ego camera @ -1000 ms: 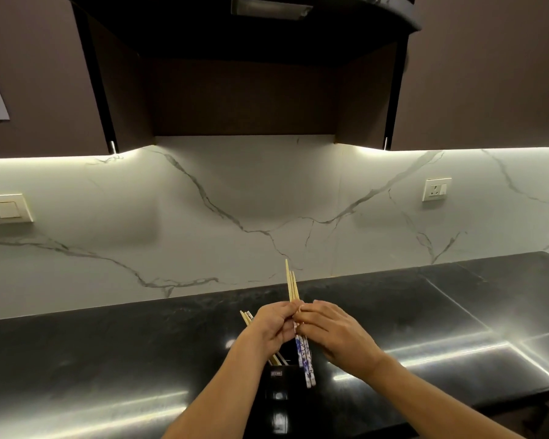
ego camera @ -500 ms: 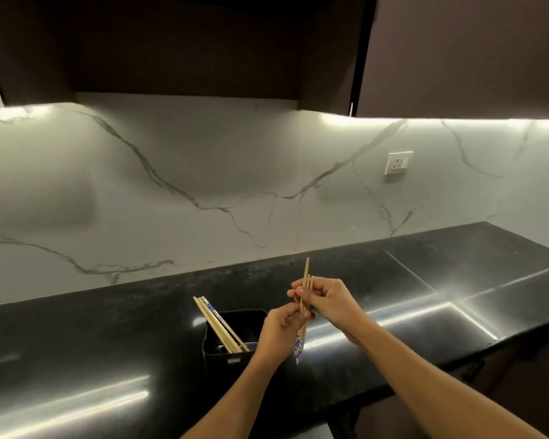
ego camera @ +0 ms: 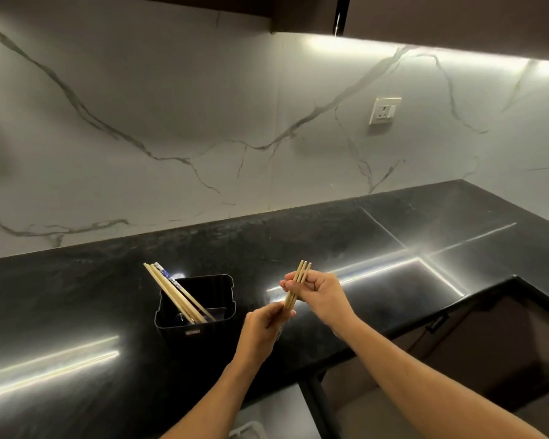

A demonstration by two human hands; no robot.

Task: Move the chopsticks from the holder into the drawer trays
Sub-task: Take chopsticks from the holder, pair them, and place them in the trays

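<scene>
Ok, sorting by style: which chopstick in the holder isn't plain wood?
The blue-and-white patterned chopstick, rightmost in the holder; the other chopsticks are bare wood.

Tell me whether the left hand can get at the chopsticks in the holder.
Probably yes: the leaning chopsticks stick out of the open holder right beside the left hand, nothing between; but it pinches the held bundle.

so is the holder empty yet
Not empty: a few chopsticks lean in the black holder; left hand and right hand hold another bundle outside it.
</scene>
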